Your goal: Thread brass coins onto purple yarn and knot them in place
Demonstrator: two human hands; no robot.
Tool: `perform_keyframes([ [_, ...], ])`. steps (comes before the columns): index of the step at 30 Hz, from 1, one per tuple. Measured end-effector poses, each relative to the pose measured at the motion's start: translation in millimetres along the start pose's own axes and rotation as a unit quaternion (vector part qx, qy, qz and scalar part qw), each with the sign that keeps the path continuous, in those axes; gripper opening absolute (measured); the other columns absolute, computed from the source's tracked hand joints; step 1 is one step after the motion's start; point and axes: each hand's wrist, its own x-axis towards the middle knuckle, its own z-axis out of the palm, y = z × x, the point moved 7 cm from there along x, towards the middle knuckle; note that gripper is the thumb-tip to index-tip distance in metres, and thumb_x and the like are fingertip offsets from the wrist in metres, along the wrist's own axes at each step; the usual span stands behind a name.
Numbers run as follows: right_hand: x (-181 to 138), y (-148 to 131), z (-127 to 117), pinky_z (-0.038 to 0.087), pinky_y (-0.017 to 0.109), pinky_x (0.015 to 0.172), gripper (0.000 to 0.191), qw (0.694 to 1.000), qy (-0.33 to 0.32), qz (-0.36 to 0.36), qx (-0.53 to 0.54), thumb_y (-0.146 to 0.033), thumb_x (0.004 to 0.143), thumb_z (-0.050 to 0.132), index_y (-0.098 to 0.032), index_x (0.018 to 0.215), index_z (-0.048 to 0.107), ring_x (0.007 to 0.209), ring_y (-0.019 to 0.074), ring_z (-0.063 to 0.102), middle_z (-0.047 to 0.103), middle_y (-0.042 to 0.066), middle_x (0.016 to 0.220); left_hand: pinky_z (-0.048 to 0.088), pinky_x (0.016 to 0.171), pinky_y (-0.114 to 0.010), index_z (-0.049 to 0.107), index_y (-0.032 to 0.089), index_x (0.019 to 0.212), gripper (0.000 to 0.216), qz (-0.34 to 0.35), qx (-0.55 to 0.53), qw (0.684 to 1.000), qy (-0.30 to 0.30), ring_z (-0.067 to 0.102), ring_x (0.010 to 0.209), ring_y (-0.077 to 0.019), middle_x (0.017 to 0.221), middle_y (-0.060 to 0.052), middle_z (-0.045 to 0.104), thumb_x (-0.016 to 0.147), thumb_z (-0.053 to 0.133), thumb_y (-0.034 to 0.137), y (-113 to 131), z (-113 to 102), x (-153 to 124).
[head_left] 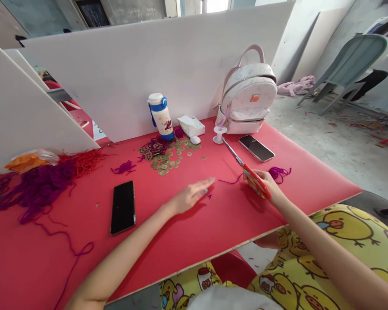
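Note:
My right hand point(265, 181) is closed around the orange-handled scissors point(257, 178), whose blades point away toward the white spool point(219, 134). A purple string point(230, 181) lies close to that hand on its left, and a small bundle of purple yarn point(280, 173) shows just beyond it on the right. Over the middle of the red table, my left hand point(194, 194) is stretched out with its fingers extended and nothing in them. Tiny purple scraps point(209, 196) lie beside its fingertips.
A black phone point(123, 207) lies left of my left arm; another phone point(256, 147) lies near the pink backpack point(245, 99). Brass-coloured coins point(164, 161) spread before a bottle point(161, 116) and a tissue pack point(192, 125). Purple yarn point(42, 185) and red yarn point(87, 162) are heaped at left.

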Motion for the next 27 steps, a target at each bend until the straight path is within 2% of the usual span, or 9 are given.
perform_keyframes([
  [2,4.0,1.4,0.6,0.024,0.021,0.037,0.033,1.0,0.006,-0.006,0.004,-0.048,0.066,0.068,-0.017,0.069,0.06,0.038,0.0068,0.033,0.042,-0.004,0.046,0.024,0.118,-0.037,0.042,0.014,0.142,0.053,-0.062,0.051,0.996,0.048,0.031,0.142,-0.0177,0.15,-0.01,0.039,0.099,0.025,0.04,-23.7,-22.7,8.2],
  [4,7.6,0.4,3.5,0.022,0.021,0.036,0.035,1.0,0.001,-0.016,0.004,-0.051,0.067,0.069,-0.017,0.069,0.06,0.037,0.0065,0.032,0.041,-0.004,0.045,0.021,0.119,-0.042,0.042,0.01,0.142,0.054,-0.123,0.124,0.983,0.056,0.027,0.143,-0.0204,0.152,-0.013,0.035,0.099,0.026,0.039,-47.4,-38.5,19.5],
  [6,12.6,-3.7,8.1,0.02,0.022,0.035,0.039,1.0,-0.006,-0.027,0.006,-0.054,0.067,0.069,-0.016,0.07,0.06,0.036,0.0065,0.031,0.039,-0.005,0.043,0.018,0.119,-0.041,0.037,0.008,0.144,0.054,-0.125,0.161,0.979,0.027,0.021,0.145,-0.0197,0.155,-0.013,0.027,0.099,0.026,0.037,-60.1,-42.0,33.9],
  [9,24.5,-14.6,15.5,0.02,0.023,0.035,0.045,0.999,-0.002,-0.049,-0.005,-0.06,0.066,0.069,-0.016,0.069,0.059,0.036,0.0068,0.03,0.039,-0.005,0.042,0.016,0.12,-0.038,0.032,0.011,0.147,0.053,-0.079,0.189,0.979,-0.013,0.018,0.146,-0.0172,0.157,-0.01,0.024,0.099,0.025,0.034,-62.2,-35.8,53.3],
  [14,50.6,-32.5,26.3,0.023,0.023,0.041,0.05,0.99,0.025,-0.127,-0.063,-0.066,0.067,0.065,-0.018,0.063,0.052,0.043,0.0092,0.038,0.047,-0.002,0.049,0.016,0.119,-0.038,0.031,0.015,0.148,0.051,-0.018,0.208,0.977,-0.051,0.019,0.146,-0.0165,0.157,-0.008,0.025,0.099,0.025,0.029,-51.8,-21.6,61.3],
  [19,68.5,-33.4,32.3,0.025,0.024,0.046,0.047,0.968,0.025,-0.193,-0.161,-0.062,0.072,0.063,-0.018,0.064,0.052,0.049,0.0097,0.038,0.046,-0.002,0.053,0.017,0.12,-0.037,0.039,0.016,0.144,0.048,0.023,0.145,0.986,-0.078,0.027,0.143,-0.0157,0.153,-0.008,0.034,0.1,0.025,0.03,-30.9,-7.0,40.0],
  [21,70.7,-32.7,33.6,0.023,0.024,0.047,0.044,0.958,0.019,-0.208,-0.195,-0.059,0.074,0.063,-0.018,0.066,0.053,0.049,0.0089,0.034,0.045,-0.003,0.054,0.02,0.119,-0.038,0.043,0.015,0.142,0.05,0.032,0.089,0.992,-0.08,0.032,0.141,-0.017,0.15,-0.009,0.039,0.1,0.022,0.033,-18.3,-1.2,27.2],
  [24,70.1,-33.4,34.3,0.022,0.024,0.049,0.041,0.951,0.014,-0.215,-0.222,-0.056,0.077,0.061,-0.018,0.066,0.051,0.05,0.0085,0.031,0.042,-0.004,0.055,0.025,0.118,-0.041,0.048,0.022,0.14,0.051,0.061,-0.043,0.992,-0.103,0.04,0.137,-0.0192,0.145,-0.005,0.048,0.101,0.02,0.038,8.0,7.8,6.0],
  [27,68.6,-35.1,34.1,0.022,0.024,0.049,0.04,0.951,0.014,-0.213,-0.222,-0.055,0.078,0.06,-0.018,0.066,0.051,0.052,0.0087,0.03,0.04,-0.004,0.056,0.033,0.114,-0.039,0.05,0.024,0.138,0.05,0.021,-0.193,0.976,-0.098,0.045,0.134,-0.0207,0.142,-0.004,0.051,0.101,0.02,0.039,25.1,8.0,-10.8],
])
